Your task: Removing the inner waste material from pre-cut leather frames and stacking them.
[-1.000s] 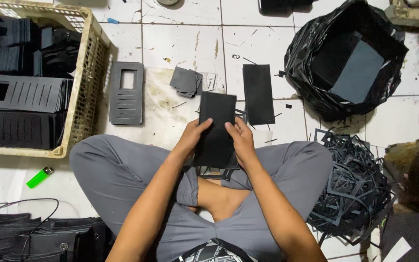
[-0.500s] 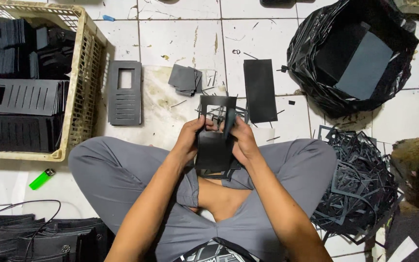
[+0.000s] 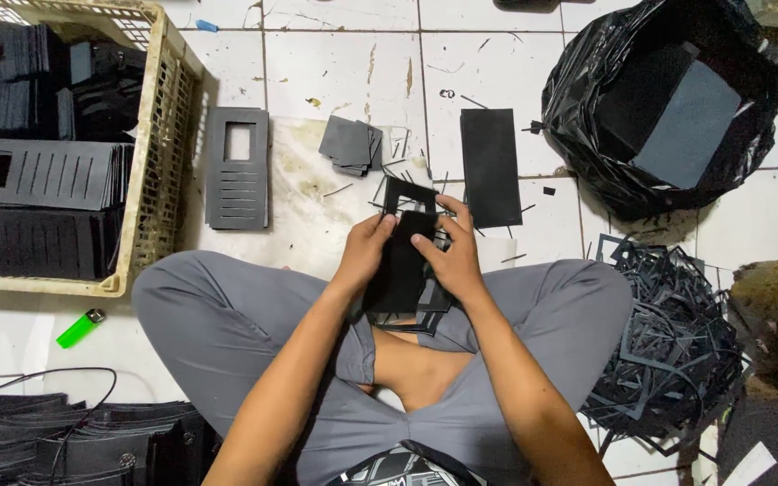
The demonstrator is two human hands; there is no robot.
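Best done slowly: hold the black cut sheet (image 3: 400,261) flat and firm, peel the thin frame scrap (image 3: 409,191) off gently, no tearing. Left hand (image 3: 366,252) closed on the sheet's left edge, thumb on top. Right hand (image 3: 447,256) closed on the right edge, fingers curled over. Sheet right between both hands, above the lap. Frame scrap sticking up just past the fingertips. Black strip (image 3: 490,166) on the floor near the right hand. Grey cut panel (image 3: 237,180) farther off, past the left hand.

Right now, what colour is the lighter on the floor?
Bright green lighter, seen in the head view.
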